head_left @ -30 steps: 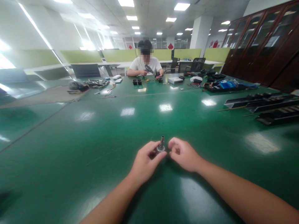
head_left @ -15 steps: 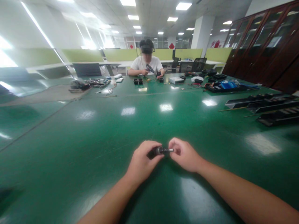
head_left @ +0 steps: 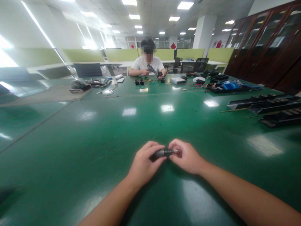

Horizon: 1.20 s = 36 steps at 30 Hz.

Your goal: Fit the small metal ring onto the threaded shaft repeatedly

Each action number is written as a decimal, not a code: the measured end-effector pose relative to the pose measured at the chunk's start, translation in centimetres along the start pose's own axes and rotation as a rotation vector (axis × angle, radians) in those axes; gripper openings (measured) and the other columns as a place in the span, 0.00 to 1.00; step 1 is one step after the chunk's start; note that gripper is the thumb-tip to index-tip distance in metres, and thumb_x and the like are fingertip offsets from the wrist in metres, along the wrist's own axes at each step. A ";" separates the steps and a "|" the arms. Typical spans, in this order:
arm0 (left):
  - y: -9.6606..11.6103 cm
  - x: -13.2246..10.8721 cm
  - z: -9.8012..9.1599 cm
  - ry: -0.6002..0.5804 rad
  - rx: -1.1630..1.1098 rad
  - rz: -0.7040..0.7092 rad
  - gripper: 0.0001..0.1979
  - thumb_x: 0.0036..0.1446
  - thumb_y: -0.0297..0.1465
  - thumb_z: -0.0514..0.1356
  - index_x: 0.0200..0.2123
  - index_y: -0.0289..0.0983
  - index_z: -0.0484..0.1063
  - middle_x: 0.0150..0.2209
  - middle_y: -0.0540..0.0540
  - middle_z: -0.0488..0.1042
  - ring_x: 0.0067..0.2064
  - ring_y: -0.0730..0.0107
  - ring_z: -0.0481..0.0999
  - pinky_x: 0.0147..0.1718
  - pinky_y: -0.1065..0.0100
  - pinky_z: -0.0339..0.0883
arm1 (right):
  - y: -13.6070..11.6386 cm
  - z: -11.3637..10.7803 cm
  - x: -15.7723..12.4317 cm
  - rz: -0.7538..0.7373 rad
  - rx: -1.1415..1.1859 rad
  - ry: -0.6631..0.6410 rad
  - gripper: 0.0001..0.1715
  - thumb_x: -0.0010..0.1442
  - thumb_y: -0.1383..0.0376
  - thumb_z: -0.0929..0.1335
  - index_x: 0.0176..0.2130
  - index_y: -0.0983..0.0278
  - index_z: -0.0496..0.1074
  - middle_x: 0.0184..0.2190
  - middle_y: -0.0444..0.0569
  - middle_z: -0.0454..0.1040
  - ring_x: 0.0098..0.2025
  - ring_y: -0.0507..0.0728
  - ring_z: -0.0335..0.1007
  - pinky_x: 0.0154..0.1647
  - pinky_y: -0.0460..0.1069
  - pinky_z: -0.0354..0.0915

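My left hand (head_left: 147, 160) is wrapped round a dark cylindrical part with a thin, stepped shaft ending in a pale metal tip (head_left: 162, 153). It is held roughly level above the table, shaft pointing right. From the other side, my right hand (head_left: 185, 157) curls its thumb and fingers round the shaft end, the tip lying between them. The left end of the part is hidden in my left palm. Its exact kind is too blurred to tell.
Green tabletop (head_left: 105, 128) surrounds both hands. Black metal channels (head_left: 277, 105) lie at the right, behind them a black tray with blue parts (head_left: 230, 85). Across the table sits a person (head_left: 148, 62) holding a power drill (head_left: 150, 68). Tools and cables (head_left: 100, 83) lie far left.
The dark cylindrical part has shifted slightly right, showing more of its body out of my left hand. Its shaft tip now reaches deeper between my right fingers.
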<state>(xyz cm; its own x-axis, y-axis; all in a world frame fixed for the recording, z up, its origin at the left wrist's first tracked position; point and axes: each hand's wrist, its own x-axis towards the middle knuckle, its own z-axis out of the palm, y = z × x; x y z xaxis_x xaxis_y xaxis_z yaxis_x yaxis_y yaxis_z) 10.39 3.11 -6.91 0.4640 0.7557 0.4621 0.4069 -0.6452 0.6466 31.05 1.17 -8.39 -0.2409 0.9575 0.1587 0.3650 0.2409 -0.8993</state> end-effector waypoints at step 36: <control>0.2 0.1 0.1 0.026 -0.038 0.009 0.09 0.54 0.26 0.67 0.39 0.39 0.77 0.39 0.47 0.76 0.41 0.69 0.75 0.41 0.69 0.69 | -0.7 -0.2 0.2 -0.145 -0.058 0.051 0.08 0.53 0.72 0.72 0.36 0.64 0.78 0.33 0.47 0.77 0.35 0.55 0.73 0.38 0.48 0.67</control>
<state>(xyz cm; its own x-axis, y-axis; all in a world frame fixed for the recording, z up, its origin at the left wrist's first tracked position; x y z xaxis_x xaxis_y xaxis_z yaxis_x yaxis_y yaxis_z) 10.61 3.06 -6.74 0.4467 0.7526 0.4838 0.3718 -0.6480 0.6647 30.90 1.17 -7.63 -0.2495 0.9185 0.3067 0.3817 0.3844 -0.8406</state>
